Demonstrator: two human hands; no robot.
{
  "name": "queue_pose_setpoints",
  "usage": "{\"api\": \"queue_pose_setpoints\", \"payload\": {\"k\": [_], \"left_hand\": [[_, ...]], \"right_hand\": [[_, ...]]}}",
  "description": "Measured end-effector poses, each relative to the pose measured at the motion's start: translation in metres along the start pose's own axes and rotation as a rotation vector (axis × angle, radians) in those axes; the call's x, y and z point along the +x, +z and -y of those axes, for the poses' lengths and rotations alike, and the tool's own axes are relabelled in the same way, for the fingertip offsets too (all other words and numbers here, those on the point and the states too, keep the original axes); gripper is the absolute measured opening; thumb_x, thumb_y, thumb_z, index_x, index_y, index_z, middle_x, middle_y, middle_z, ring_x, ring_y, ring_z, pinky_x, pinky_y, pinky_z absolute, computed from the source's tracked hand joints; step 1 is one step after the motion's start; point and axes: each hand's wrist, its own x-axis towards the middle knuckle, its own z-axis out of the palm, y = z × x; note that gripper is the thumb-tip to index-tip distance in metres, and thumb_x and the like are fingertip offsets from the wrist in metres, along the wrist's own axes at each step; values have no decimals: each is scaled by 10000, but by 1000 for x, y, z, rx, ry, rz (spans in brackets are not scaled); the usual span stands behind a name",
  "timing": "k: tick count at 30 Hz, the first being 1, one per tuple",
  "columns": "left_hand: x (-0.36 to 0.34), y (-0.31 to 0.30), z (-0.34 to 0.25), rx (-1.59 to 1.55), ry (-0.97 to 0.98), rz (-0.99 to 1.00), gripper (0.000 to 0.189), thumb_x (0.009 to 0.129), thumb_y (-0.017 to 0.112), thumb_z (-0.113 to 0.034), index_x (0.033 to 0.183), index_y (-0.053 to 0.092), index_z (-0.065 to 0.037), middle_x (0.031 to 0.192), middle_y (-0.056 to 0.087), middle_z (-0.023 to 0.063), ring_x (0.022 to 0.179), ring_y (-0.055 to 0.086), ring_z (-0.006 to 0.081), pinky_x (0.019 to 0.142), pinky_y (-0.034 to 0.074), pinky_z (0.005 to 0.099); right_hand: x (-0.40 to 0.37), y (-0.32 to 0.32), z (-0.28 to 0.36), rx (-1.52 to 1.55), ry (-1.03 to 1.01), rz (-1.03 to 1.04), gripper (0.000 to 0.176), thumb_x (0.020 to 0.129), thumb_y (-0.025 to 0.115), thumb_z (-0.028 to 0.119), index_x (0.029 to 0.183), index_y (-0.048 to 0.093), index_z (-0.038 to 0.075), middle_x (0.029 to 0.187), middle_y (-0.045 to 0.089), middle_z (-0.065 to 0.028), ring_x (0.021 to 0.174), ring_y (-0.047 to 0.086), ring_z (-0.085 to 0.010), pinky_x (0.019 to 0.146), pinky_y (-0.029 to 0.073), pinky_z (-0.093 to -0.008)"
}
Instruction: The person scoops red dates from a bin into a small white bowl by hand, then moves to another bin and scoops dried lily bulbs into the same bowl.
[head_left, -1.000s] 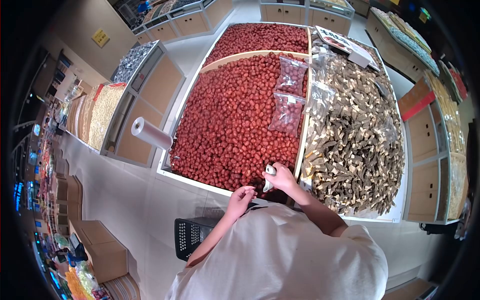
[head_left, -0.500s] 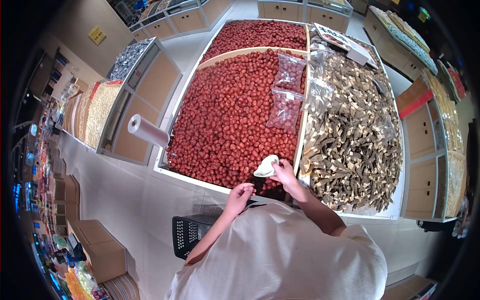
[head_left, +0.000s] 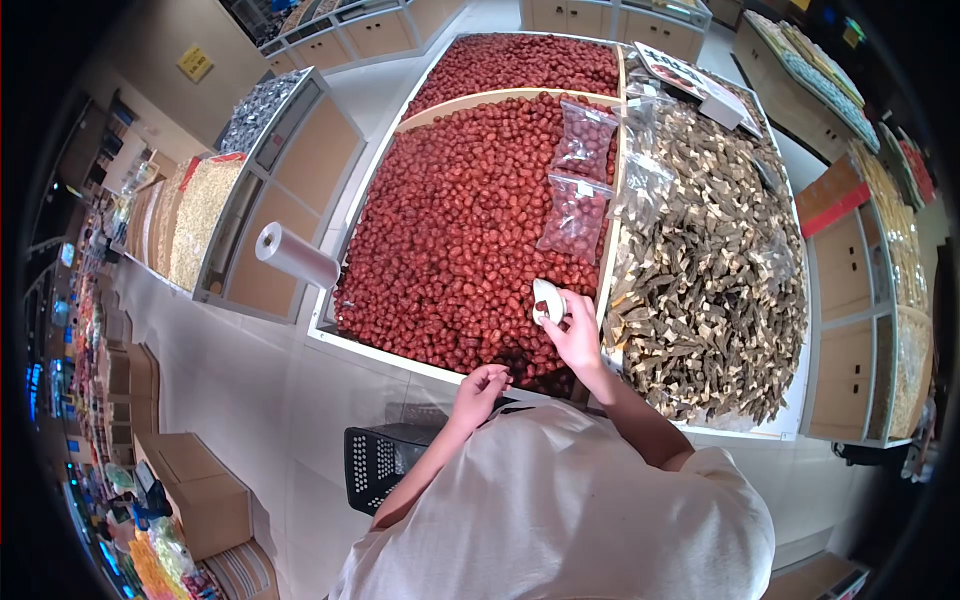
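Left hand (head_left: 482,385) low at the near rim of the bin (head_left: 372,352), fingers curled inward toward the palm; whether pinching anything, cannot tell from this view. Right hand (head_left: 578,335) raised just beyond it, closed around the tail end of a white scoop (head_left: 547,300), bowl tipped up over the fruit with what looks like one or two red pieces inside.

Far left of both hands, a roll of clear bags (head_left: 297,256) on the bin's corner; below, a black basket (head_left: 380,465) at hip level. Directly ahead, red dates (head_left: 460,220) heaped loose across the whole compartment, touching the scoop's underside or very nearly so. Further right, two sealed bags (head_left: 575,215) of the same fruit lying on the heap against the wooden divider. Past the divider, dried brown pieces (head_left: 710,270) filling the neighbouring compartment.

Judged by look: scoop light, stiff, smooth plastic, likely a little slick, best gripped at the handle as now, bowl kept level so nothing rolls out. Dates small, light, wrinkled and fairly firm, prone to rolling and sliding off a shallow heap; probably slightly tacky on the skin. Easier taken by pushing the scoop's lip under the pile than by picking singly with fingertips.
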Motion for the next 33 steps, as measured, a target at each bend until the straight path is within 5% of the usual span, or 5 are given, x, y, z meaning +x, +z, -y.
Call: {"api": "queue_pose_setpoints", "payload": {"k": [6, 8, 15, 22, 33], "left_hand": [[3, 2, 0, -30, 9, 6, 200, 977, 577, -144, 1117, 608, -5, 947, 677, 40, 822, 629, 95, 747, 511, 230], [3, 1, -1, -29, 8, 4, 200, 977, 577, -143, 1118, 607, -4, 947, 678, 41, 823, 630, 96, 747, 511, 230], [12, -2, 2, 8, 37, -43, 207, 971, 583, -138, 1134, 612, -14, 961, 676, 43, 813, 630, 96, 742, 511, 234], [55, 15, -44, 63, -159, -85, 618, 1004, 459, -443, 1481, 276, -94, 1344, 502, 160, 1091, 612, 263, 833, 542, 361], [125, 42, -72, -132, -12, 2, 498, 1024, 396, -441, 1379, 438, -94, 1213, 601, 107, 1038, 641, 206, 797, 568, 340]], "right_hand": [[18, -16, 20, -216, -293, 18, 540, 751, 794, 107, 1222, 537, 49, 1072, 525, -174, 923, 610, -318, 763, 526, -373], [22, -14, 25, 66, -106, -18, 479, 792, 781, 103, 1202, 548, 13, 1084, 570, -129, 925, 621, -211, 764, 546, -298], [38, -8, -16, 898, 722, 169, 352, 958, 620, 227, 1204, 491, 11, 1071, 630, -106, 916, 660, -204, 840, 561, -361], [21, 7, -26, 1064, 866, 222, 295, 1005, 517, 248, 1211, 492, 38, 1169, 599, -116, 1075, 610, -240, 924, 515, -405], [22, -4, 12, 922, 707, 206, 341, 1001, 515, 207, 1287, 464, 27, 1157, 600, -106, 1010, 640, -202, 867, 545, -357]]}}
